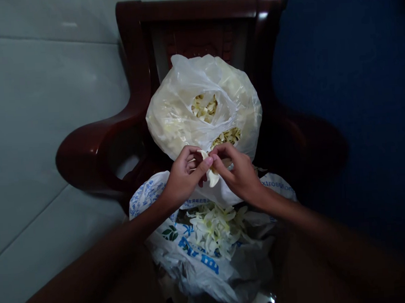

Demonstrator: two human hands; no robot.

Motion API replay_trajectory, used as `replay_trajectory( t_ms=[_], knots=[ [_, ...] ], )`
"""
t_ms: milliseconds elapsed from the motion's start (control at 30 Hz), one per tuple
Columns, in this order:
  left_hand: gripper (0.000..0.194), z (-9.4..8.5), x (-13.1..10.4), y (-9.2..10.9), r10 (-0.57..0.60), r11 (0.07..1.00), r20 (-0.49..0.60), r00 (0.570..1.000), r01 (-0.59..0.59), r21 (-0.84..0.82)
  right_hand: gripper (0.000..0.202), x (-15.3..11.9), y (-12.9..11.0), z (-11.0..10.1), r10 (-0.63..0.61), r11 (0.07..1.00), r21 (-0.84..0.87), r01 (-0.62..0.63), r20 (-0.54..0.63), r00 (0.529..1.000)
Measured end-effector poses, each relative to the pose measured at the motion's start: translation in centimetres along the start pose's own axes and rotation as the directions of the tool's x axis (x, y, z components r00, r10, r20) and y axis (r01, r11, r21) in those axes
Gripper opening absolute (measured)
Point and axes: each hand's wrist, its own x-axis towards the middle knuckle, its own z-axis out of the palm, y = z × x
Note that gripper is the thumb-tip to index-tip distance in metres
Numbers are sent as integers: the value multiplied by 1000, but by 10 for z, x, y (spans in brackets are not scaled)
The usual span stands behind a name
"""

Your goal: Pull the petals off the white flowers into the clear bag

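Between my two hands is a white flower [213, 177] with pale petals hanging down. My left hand [190, 169] pinches it between thumb and fingers. My right hand [233, 169] meets it from the other side, thumb and index finger pressed together at the flower's top edge. Just beyond the hands sits a large white plastic bag [173, 117], with yellowish petals [205, 107] showing through two openings. Below the hands, a heap of white flowers [213, 228] lies on a printed plastic bag [197, 255] with blue lettering.
A dark red wooden chair [96, 145] with curved armrests holds the large bag. Pale wall or floor tiles [49, 87] fill the left side. A dark blue surface [340, 63] stands at the right.
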Motion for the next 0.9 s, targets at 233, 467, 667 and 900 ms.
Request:
replay_trajectory(
  t_ms=[233,467,667,900],
  knots=[
    [28,-12,6,7,-2,999,-36,999,1,-43,18,12,-1,-3,-63,998,-2,65,222,973],
    [27,-20,1,-3,-79,996,79,994,82,-33,25,12,11,-7,75,978,150,-142,379,922],
    [24,-20,0,-10,-108,994,84,991,107,26,24,6,16,-8,38,991,100,-84,393,919],
    [24,-16,-2,-10,-119,992,138,983,122,-13,25,0,11,-9,84,984,123,-129,321,943]
  ],
)
